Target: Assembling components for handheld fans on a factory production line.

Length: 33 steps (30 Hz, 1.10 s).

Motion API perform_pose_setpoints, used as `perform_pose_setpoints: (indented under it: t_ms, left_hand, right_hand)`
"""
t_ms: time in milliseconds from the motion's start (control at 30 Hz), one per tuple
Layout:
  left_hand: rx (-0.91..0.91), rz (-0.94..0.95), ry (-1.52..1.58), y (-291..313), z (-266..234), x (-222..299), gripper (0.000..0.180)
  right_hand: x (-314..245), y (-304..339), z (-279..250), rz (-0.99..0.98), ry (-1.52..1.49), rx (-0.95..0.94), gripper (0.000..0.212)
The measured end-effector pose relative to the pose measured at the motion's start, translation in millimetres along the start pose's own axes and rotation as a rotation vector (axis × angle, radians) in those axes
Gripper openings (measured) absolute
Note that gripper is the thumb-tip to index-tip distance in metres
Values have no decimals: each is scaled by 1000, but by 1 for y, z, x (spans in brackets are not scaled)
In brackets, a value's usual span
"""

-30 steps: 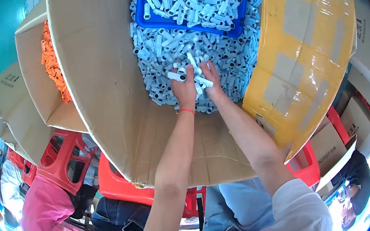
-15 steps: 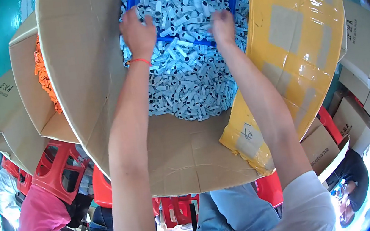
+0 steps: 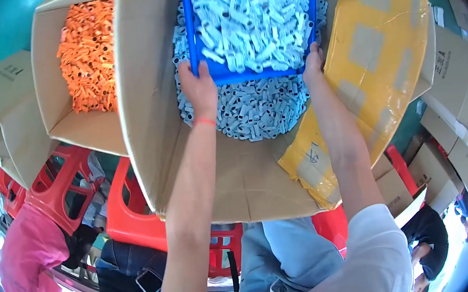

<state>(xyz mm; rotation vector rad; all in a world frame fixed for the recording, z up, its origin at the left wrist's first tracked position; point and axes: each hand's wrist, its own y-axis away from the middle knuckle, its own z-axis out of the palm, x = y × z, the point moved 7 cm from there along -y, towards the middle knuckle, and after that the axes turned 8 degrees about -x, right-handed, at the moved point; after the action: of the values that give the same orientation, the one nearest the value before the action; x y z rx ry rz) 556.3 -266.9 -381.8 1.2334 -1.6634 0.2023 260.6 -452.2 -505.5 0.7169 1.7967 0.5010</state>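
Observation:
A blue plastic tray [image 3: 249, 76] heaped with small pale-grey plastic parts [image 3: 254, 24] is raised over more of the same parts [image 3: 258, 108] in a big cardboard box [image 3: 239, 189]. At its near left corner, my left hand [image 3: 199, 89] grips the rim, thumb on the inner side. My right hand [image 3: 313, 65] holds the near right corner, its fingers partly hidden by the tray edge. A red band circles my left wrist.
Left of the box, another carton [image 3: 53, 75] holds small orange parts [image 3: 89, 58]. A yellow-taped cardboard flap [image 3: 370, 65] leans along the right side. Red plastic stools [image 3: 132, 217] stand near the front left, by people in pink and dark clothes.
Both hands have moved from among the grey parts to the tray's near corners. The tray has been lifted and now sits clear above the pile. More orange parts show at left.

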Motion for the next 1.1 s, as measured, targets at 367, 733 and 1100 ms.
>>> perform_pose_setpoints:
  t_ms: [367, 733, 1100]
  left_hand:
    - [165, -377, 536, 142, -64, -40, 14]
    - [81, -477, 792, 113, -56, -91, 16]
    - [260, -889, 1117, 218, 28, -115, 38]
  right_hand:
    - [-6, 67, 8, 77, 222, -473, 38]
    - [-26, 95, -1, 95, -9, -628, 34]
    - [-57, 56, 8, -226, 546, -419, 36]
